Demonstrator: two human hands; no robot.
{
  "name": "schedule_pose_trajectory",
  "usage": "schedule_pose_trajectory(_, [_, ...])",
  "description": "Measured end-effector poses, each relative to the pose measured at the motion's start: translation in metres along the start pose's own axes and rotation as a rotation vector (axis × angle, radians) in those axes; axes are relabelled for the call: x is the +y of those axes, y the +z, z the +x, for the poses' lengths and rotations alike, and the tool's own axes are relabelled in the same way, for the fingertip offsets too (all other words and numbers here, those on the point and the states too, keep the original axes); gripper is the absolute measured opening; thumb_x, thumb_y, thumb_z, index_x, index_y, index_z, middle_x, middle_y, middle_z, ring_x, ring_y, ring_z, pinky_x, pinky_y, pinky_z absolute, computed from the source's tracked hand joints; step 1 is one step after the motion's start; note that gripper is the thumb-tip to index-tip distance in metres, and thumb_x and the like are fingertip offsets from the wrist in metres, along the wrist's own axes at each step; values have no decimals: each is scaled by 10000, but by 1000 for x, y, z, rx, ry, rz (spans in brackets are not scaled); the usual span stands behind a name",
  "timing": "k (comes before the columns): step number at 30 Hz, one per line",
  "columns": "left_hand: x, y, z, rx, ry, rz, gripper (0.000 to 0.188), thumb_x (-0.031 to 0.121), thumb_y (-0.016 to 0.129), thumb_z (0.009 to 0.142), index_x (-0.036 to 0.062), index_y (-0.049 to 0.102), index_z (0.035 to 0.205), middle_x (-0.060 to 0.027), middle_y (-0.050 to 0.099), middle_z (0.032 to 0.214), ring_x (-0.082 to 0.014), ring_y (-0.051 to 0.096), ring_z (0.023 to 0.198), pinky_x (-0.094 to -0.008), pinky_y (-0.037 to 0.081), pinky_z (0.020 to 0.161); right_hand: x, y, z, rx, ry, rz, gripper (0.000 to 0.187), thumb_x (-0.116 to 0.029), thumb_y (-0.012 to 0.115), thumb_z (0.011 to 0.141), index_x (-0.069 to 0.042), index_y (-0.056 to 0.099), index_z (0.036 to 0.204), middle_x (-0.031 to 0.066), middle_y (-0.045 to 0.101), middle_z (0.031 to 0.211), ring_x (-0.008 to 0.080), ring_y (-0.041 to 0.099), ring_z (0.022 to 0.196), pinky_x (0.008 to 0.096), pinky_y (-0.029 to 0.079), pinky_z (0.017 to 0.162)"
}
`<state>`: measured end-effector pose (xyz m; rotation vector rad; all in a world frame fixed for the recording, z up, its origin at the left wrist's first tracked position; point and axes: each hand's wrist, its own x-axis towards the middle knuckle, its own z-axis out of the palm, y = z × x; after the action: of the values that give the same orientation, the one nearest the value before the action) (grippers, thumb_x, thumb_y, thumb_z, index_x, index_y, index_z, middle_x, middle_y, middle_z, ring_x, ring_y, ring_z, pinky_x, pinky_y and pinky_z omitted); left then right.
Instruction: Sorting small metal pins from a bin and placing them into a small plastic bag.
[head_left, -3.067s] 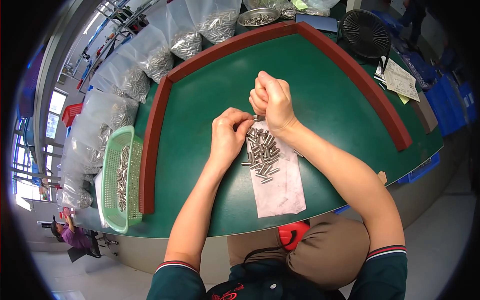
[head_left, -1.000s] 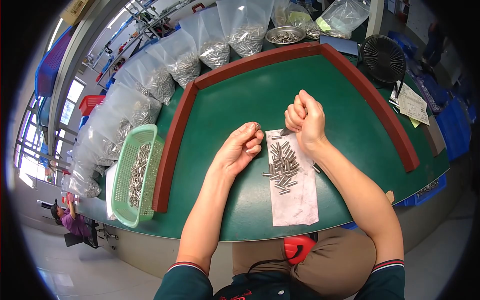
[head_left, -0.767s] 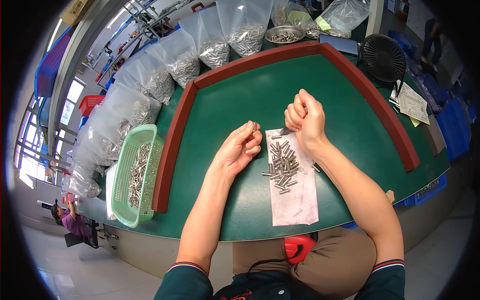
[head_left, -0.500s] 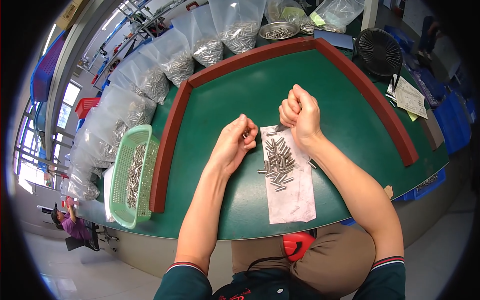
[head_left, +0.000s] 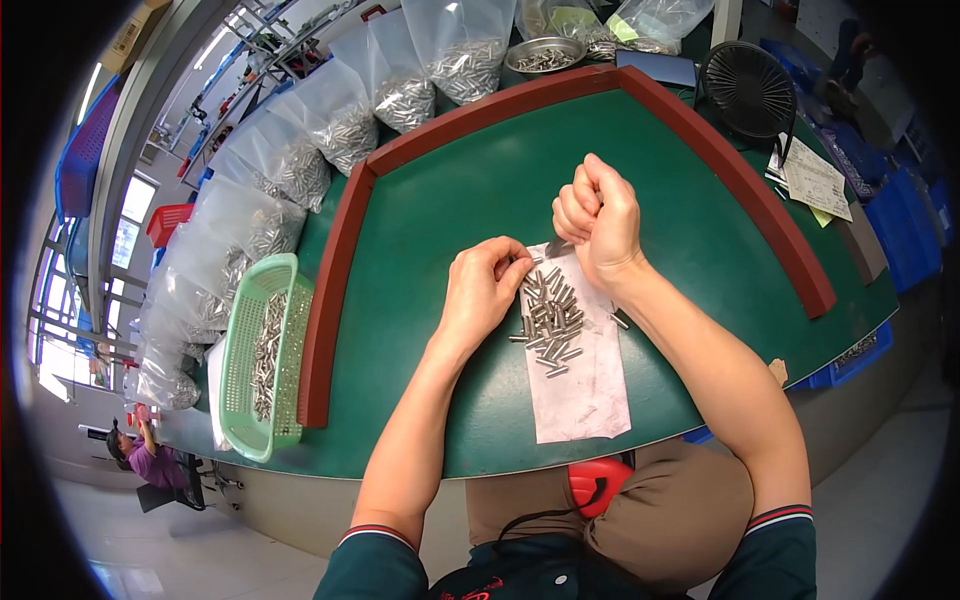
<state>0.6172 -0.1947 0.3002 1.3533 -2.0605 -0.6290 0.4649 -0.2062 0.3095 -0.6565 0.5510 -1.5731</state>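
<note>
A heap of short silvery metal pins [head_left: 553,318] lies on a stained whitish cloth [head_left: 582,405] in front of me. My left hand [head_left: 487,285] is at the cloth's far left edge, thumb and forefinger pinched on a metal pin [head_left: 537,261]; the rest of its palm is hidden. Just beyond the heap, my right hand [head_left: 605,215] is closed in a fist around a small tool with a dark, flat metal tip [head_left: 559,247]. The tool's handle is hidden in the fist. Its tip points down at the cloth's far end, close to my left fingertips.
A light green basket [head_left: 235,385] of pins stands left, outside the red-brown raised border [head_left: 335,290]. Clear plastic bags [head_left: 345,120] of pins line the back and left. A metal bowl [head_left: 545,57], black fan [head_left: 748,90] and papers [head_left: 815,180] lie beyond the border.
My left hand has moved right onto the cloth's far end, its fingers turning down into a pinch. My right hand has shifted slightly, still gripping the tool.
</note>
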Motion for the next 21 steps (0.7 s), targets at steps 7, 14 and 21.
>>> schedule_pose_trajectory(7, [-4,4,0,15,32,-22,97,61,629,760,-30,607,784,-23,484,562,-76,382,513,-252,336,468,-2,-2,0,-44,5,3,414,-277,348,909,-138,259,529,-32,212,401,79,137,371,253,142,368])
schedule_pose_trajectory(14, [-4,4,0,28,20,-24,94,58,636,755,-31,611,771,-13,481,555,-69,381,510,-246,332,465,3,0,-2,-42,27,20,417,-283,354,907,-139,256,527,-31,214,401,80,140,370,251,144,367])
schedule_pose_trajectory(21, [-6,4,2,22,31,-42,88,51,641,746,-30,614,766,-13,485,557,-68,387,515,-245,334,469,3,1,0,-48,33,13,417,-279,349,908,-139,255,526,-29,212,403,82,139,371,254,141,368])
